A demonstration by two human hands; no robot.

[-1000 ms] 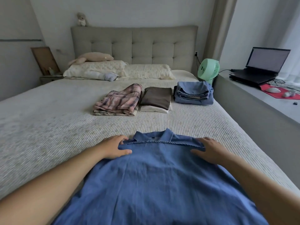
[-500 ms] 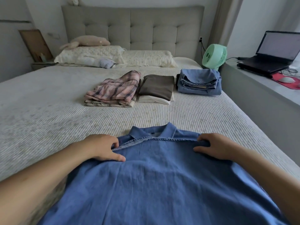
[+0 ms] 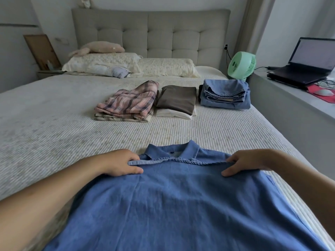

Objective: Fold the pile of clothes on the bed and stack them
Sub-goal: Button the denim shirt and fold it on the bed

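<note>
A blue denim shirt [image 3: 181, 205] lies on the bed [image 3: 54, 124] right in front of me, collar pointing away. Its near part is folded up so the hem lies just below the collar. My left hand [image 3: 121, 164] pinches the left end of that hem edge, thumb on top. My right hand [image 3: 248, 163] pinches the right end the same way. Farther up the bed lie three folded stacks: a pink plaid stack [image 3: 128, 102], a brown garment on a white one [image 3: 176, 99], and folded blue denim [image 3: 225, 93].
Pillows [image 3: 163, 67] and a plush toy [image 3: 101, 48] lie at the padded headboard. A green fan [image 3: 241, 65] stands at the bed's right corner. A grey ledge on the right carries a laptop [image 3: 308, 64] and a mouse [image 3: 324, 92]. A nightstand [image 3: 49, 72] is at the left.
Both hands have gone from lying flat near the shirt's shoulders to pinching the folded hem edge, and have drawn it slightly toward me. The head has shifted, changing the view.
</note>
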